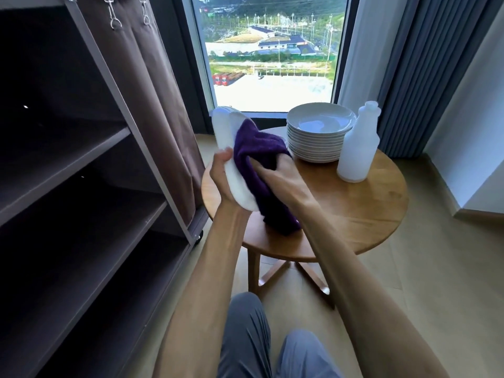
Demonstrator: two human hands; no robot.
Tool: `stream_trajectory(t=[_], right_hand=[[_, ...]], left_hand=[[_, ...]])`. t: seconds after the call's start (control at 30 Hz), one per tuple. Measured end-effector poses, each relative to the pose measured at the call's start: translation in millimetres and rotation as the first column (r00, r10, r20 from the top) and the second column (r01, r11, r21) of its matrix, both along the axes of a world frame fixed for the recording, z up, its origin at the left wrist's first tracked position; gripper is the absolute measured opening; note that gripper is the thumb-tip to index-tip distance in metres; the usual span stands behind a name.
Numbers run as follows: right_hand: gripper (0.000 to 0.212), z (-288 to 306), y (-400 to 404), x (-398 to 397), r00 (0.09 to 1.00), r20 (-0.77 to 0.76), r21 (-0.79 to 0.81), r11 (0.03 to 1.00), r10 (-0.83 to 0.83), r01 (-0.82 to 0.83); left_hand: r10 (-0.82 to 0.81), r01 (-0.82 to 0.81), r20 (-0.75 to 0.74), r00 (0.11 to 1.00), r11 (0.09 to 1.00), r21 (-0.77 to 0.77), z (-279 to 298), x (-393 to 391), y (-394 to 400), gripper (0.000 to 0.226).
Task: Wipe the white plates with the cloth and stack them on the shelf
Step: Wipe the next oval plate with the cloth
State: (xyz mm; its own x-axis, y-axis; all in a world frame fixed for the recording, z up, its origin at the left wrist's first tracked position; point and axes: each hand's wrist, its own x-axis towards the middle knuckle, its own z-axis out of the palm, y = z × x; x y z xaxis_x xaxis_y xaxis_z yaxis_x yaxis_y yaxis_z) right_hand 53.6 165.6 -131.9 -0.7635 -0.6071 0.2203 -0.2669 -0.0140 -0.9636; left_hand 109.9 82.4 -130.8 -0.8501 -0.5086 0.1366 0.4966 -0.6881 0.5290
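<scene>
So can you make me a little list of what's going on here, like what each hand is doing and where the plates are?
left hand: holds one white plate tilted on edge, above the table's left side
right hand: grips the purple cloth, pressed against that plate
plate stack: white, on the round wooden table
bottle: white plastic, no cap, upright right of the stack
shelf unit: dark, on the left, no plates seen on it
</scene>
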Motion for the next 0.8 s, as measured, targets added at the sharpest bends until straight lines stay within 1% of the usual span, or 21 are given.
stream_trajectory(t=[0.07, 0.13, 0.17, 0.2, 0.23, 0.27, 0.3, 0.33, 0.37, 0.4, 0.43, 0.5, 0.53, 0.57, 0.6, 0.63, 0.67, 0.7, 0.73, 0.77, 0.8], right_hand=[[0.059, 7.1, -9.4, -2.4, 0.987, 0.111, -0.115, 0.986, -0.112, 0.125], [0.057, 11.3, -14.9, -9.8, 0.958, 0.238, -0.181, 0.962, -0.158, 0.204], [0.055, 9.5, -16.6, -15.0, 0.937, 0.315, -0.206, 0.953, -0.150, 0.221], [0.054, 6.8, -16.5, -17.8, 0.907, 0.405, -0.226, 0.949, -0.114, 0.220], [0.055, 0.1, -15.3, -20.4, 0.865, 0.501, -0.244, 0.951, -0.042, 0.188], [0.054, -5.8, -12.7, -19.5, 0.820, 0.572, -0.270, 0.950, 0.030, 0.154], [0.051, -12.6, -9.7, -15.8, 0.785, 0.614, -0.305, 0.942, 0.080, 0.143], [0.046, -19.3, -7.4, -12.8, 0.757, 0.647, -0.330, 0.928, 0.088, 0.174], [0.042, -26.3, -7.0, -12.4, 0.739, 0.672, -0.333, 0.911, 0.046, 0.245], [0.045, -33.9, -7.2, -13.0, 0.690, 0.723, -0.366, 0.867, 0.036, 0.337], [0.056, -40.6, -6.3, -15.9, 0.636, 0.769, -0.410, 0.818, 0.071, 0.405], [0.076, -42.6, -7.8, -18.5, 0.577, 0.816, -0.404, 0.741, 0.027, 0.537], [0.081, -47.3, -10.7, -22.1, 0.572, 0.820, -0.395, 0.723, 0.000, 0.567], [0.090, -56.1, -13.4, -31.9, 0.548, 0.835, -0.364, 0.702, -0.044, 0.612], [0.102, -70.5, -16.8, -43.9, 0.506, 0.862, -0.391, 0.665, 0.022, 0.636], [0.113, -88.7, -23.2, -57.9, 0.489, 0.866, -0.434, 0.647, 0.107, 0.627], [0.120, -86.9, -24.9, -56.7, 0.487, 0.865, -0.437, 0.659, 0.122, 0.612], [0.117, -77.1, -23.2, -47.2, 0.519, 0.851, -0.422, 0.691, 0.078, 0.587], [0.102, -65.3, -21.4, -42.1, 0.569, 0.822, -0.416, 0.719, 0.034, 0.557], [0.081, -48.6, -15.3, -33.6, 0.615, 0.788, -0.429, 0.726, 0.010, 0.538], [0.070, -41.1, -12.0, -29.4, 0.631, 0.775, -0.468, 0.704, 0.036, 0.535]], left_hand=[[-0.020, 0.024, 0.041, 0.999, 0.996, -0.081, -0.8, 4.3, 4.6, 0.036], [0.037, -0.019, 0.101, 0.994, 0.984, -0.175, -2.0, 8.9, 12.8, 0.035], [0.056, -0.028, 0.114, 0.992, 0.972, -0.232, 1.7, 12.7, 17.1, 0.039], [0.117, -0.054, 0.166, 0.979, 0.938, -0.343, 1.0, 13.0, 17.1, 0.048], [0.177, -0.039, 0.209, 0.962, 0.845, -0.534, 3.6, 14.7, 17.3, 0.061], [0.283, 0.029, 0.272, 0.920, 0.642, -0.766, 1.7, 12.1, 15.1, 0.076], [0.385, 0.152, 0.300, 0.873, 0.369, -0.917, 1.9, 9.7, 15.6, 0.085], [0.459, 0.271, 0.322, 0.828, 0.177, -0.946, 1.0, 5.1, 13.9, 0.091], [0.504, 0.330, 0.346, 0.791, 0.124, -0.936, 0.1, 1.5, 13.4, 0.095], [0.525, 0.320, 0.359, 0.772, 0.168, -0.932, -3.2, 0.1, 12.2, 0.099], [0.542, 0.251, 0.371, 0.754, 0.283, -0.925, -6.8, -2.2, 10.7, 0.102], [0.564, 0.082, 0.486, 0.667, 0.594, -0.801, -15.9, -2.8, 3.1, 0.100], [0.482, 0.078, 0.605, 0.634, 0.739, -0.670, -21.3, -1.3, -3.8, 0.088], [0.318, 0.136, 0.716, 0.621, 0.856, -0.498, -25.4, 3.4, -7.4, 0.071], [0.139, 0.223, 0.784, 0.605, 0.916, -0.334, -34.3, 5.3, -11.7, 0.057], [0.012, 0.285, 0.802, 0.598, 0.931, -0.227, -38.1, 9.6, -10.5, 0.044], [-0.017, 0.286, 0.807, 0.590, 0.939, -0.189, -41.7, 10.0, -9.1, 0.030], [-0.015, 0.261, 0.810, 0.586, 0.950, -0.172, -43.5, 9.8, -6.2, 0.017], [-0.011, 0.238, 0.808, 0.589, 0.958, -0.161, -47.2, 7.7, -3.7, 0.009], [-0.024, 0.223, 0.799, 0.601, 0.965, -0.139, -48.8, 7.7, -0.2, 0.008], [-0.024, 0.223, 0.803, 0.596, 0.965, -0.136, -49.6, 9.3, 2.2, 0.010]])
